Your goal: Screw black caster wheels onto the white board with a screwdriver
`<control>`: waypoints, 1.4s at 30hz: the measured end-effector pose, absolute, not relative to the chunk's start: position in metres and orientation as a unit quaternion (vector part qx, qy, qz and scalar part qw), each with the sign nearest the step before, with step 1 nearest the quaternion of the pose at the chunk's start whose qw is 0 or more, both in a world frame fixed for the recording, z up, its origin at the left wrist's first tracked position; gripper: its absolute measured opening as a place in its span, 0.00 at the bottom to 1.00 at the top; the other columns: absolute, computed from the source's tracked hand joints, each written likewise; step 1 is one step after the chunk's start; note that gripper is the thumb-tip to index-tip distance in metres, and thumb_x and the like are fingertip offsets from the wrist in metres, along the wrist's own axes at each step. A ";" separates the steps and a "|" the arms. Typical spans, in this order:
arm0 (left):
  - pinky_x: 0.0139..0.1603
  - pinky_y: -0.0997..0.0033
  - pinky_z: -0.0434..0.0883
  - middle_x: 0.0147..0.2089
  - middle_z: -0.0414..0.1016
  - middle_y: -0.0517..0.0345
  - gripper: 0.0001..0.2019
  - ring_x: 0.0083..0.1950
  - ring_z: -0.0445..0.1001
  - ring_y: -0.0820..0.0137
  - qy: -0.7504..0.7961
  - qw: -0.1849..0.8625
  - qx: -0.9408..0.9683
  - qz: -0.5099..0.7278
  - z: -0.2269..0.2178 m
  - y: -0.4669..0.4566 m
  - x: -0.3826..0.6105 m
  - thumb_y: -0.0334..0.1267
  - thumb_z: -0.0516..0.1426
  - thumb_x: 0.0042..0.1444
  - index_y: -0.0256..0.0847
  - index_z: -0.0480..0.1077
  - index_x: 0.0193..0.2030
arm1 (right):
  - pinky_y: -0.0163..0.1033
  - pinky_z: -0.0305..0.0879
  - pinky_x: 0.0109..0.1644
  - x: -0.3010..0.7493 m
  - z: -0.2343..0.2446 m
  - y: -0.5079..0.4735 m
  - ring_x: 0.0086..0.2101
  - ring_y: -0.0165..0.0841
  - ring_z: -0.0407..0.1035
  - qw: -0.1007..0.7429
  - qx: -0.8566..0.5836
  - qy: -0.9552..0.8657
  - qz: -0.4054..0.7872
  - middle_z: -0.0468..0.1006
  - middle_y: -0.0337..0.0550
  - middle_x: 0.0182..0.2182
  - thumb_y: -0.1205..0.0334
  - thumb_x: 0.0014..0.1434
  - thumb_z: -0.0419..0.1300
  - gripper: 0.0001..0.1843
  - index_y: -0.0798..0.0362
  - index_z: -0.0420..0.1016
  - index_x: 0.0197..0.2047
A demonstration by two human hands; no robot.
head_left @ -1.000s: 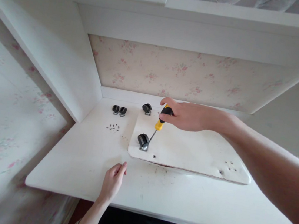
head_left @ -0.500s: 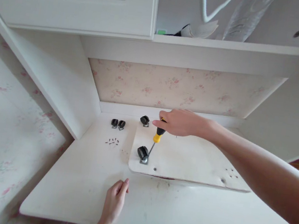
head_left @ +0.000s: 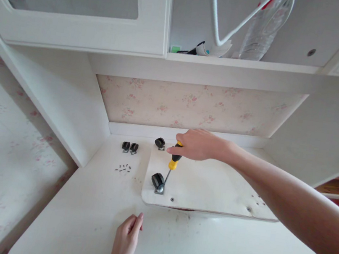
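Note:
My right hand (head_left: 197,144) is closed around the black top of a yellow and black screwdriver (head_left: 173,161). Its tip stands on the metal plate of a black caster wheel (head_left: 158,182) fixed at the near left corner of a white board (head_left: 211,188) lying on the desk. A second caster (head_left: 160,143) sits at the board's far left corner. My left hand (head_left: 125,241) rests on the desk (head_left: 85,220) in front of the board, fingers loosely curled together, holding nothing I can see.
Two loose black casters (head_left: 130,147) and several small dark screws (head_left: 123,168) lie on the desk left of the board. A slanted white panel (head_left: 65,98) closes the left side. Overhead are a cabinet door (head_left: 79,3) and a shelf with a plastic bottle (head_left: 264,26).
The view has tilted upward, showing the overhead cabinet and shelf. My right hand has turned a little on the screwdriver, which stands more upright. My left hand stays in place.

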State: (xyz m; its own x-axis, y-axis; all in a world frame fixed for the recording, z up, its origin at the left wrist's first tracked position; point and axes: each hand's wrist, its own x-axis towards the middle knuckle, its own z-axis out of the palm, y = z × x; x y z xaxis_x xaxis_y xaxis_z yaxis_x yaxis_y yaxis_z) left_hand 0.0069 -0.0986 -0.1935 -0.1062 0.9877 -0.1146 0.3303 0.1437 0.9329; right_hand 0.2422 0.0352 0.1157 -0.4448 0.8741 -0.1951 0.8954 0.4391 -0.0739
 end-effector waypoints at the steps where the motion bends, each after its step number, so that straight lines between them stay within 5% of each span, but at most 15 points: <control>1: 0.27 0.72 0.55 0.21 0.52 0.66 0.25 0.24 0.54 0.71 0.630 0.419 0.521 0.394 -0.193 -0.099 0.007 0.62 0.53 0.58 0.43 0.59 0.23 | 0.46 0.61 0.37 0.242 0.115 0.035 0.39 0.49 0.73 0.058 0.530 0.843 -0.071 0.78 0.60 0.39 0.35 0.63 0.44 0.33 0.56 0.75 0.45; 6: 0.24 0.73 0.56 0.23 0.57 0.65 0.26 0.24 0.56 0.73 0.628 0.476 0.458 0.410 -0.190 -0.097 0.007 0.65 0.54 0.56 0.41 0.65 0.26 | 0.40 0.62 0.34 0.243 0.118 0.032 0.34 0.38 0.74 0.063 0.485 0.862 -0.136 0.81 0.46 0.39 0.39 0.64 0.48 0.28 0.47 0.65 0.59; 11: 0.17 0.77 0.51 0.37 0.69 0.59 0.30 0.21 0.57 0.77 0.547 0.605 0.390 0.428 -0.172 -0.089 0.011 0.66 0.50 0.58 0.42 0.70 0.52 | 0.43 0.59 0.33 0.245 0.117 0.033 0.35 0.45 0.73 0.060 0.517 0.852 -0.055 0.79 0.55 0.36 0.36 0.64 0.43 0.31 0.53 0.73 0.47; 15: 0.18 0.78 0.48 0.29 0.68 0.61 0.27 0.19 0.51 0.79 0.511 0.624 0.403 0.433 -0.156 -0.083 0.016 0.63 0.47 0.63 0.40 0.71 0.40 | 0.39 0.61 0.32 0.247 0.114 0.034 0.33 0.38 0.73 0.061 0.478 0.864 -0.146 0.80 0.47 0.38 0.41 0.64 0.50 0.28 0.50 0.64 0.59; 18: 0.20 0.77 0.48 0.20 0.59 0.66 0.28 0.20 0.48 0.78 0.510 0.630 0.396 0.432 -0.150 -0.082 0.019 0.63 0.46 0.64 0.39 0.70 0.33 | 0.43 0.59 0.34 0.248 0.113 0.034 0.35 0.44 0.73 0.055 0.521 0.849 -0.069 0.79 0.55 0.36 0.36 0.62 0.48 0.30 0.55 0.72 0.47; 23: 0.20 0.76 0.50 0.21 0.63 0.64 0.26 0.20 0.51 0.77 0.517 0.622 0.375 0.453 -0.148 -0.083 0.023 0.62 0.49 0.62 0.39 0.70 0.34 | 0.40 0.60 0.33 0.251 0.115 0.031 0.35 0.40 0.73 0.041 0.473 0.869 -0.139 0.79 0.50 0.41 0.40 0.61 0.53 0.29 0.51 0.65 0.57; 28: 0.20 0.76 0.52 0.22 0.67 0.62 0.25 0.19 0.55 0.77 0.528 0.603 0.376 0.465 -0.143 -0.086 0.028 0.62 0.50 0.61 0.39 0.70 0.34 | 0.41 0.56 0.30 0.253 0.114 0.028 0.31 0.43 0.72 0.053 0.530 0.846 -0.013 0.78 0.52 0.33 0.30 0.59 0.48 0.33 0.52 0.74 0.40; 33: 0.20 0.76 0.52 0.24 0.67 0.61 0.25 0.20 0.54 0.78 0.525 0.606 0.370 0.469 -0.142 -0.087 0.029 0.62 0.50 0.61 0.39 0.70 0.34 | 0.39 0.59 0.33 0.252 0.112 0.023 0.33 0.39 0.73 0.029 0.480 0.871 -0.100 0.79 0.49 0.39 0.37 0.63 0.49 0.29 0.49 0.68 0.56; 37: 0.21 0.76 0.50 0.24 0.66 0.62 0.25 0.21 0.50 0.78 0.513 0.618 0.368 0.469 -0.144 -0.088 0.029 0.61 0.51 0.62 0.38 0.70 0.33 | 0.43 0.59 0.33 0.251 0.111 0.021 0.34 0.46 0.74 0.049 0.530 0.846 0.008 0.79 0.55 0.34 0.34 0.64 0.44 0.33 0.53 0.76 0.43; 42: 0.21 0.76 0.49 0.22 0.63 0.63 0.25 0.21 0.51 0.77 0.524 0.608 0.367 0.471 -0.147 -0.088 0.030 0.62 0.51 0.61 0.39 0.70 0.31 | 0.40 0.60 0.32 0.252 0.110 0.022 0.34 0.40 0.73 0.034 0.452 0.884 -0.117 0.80 0.48 0.39 0.39 0.65 0.47 0.29 0.49 0.64 0.59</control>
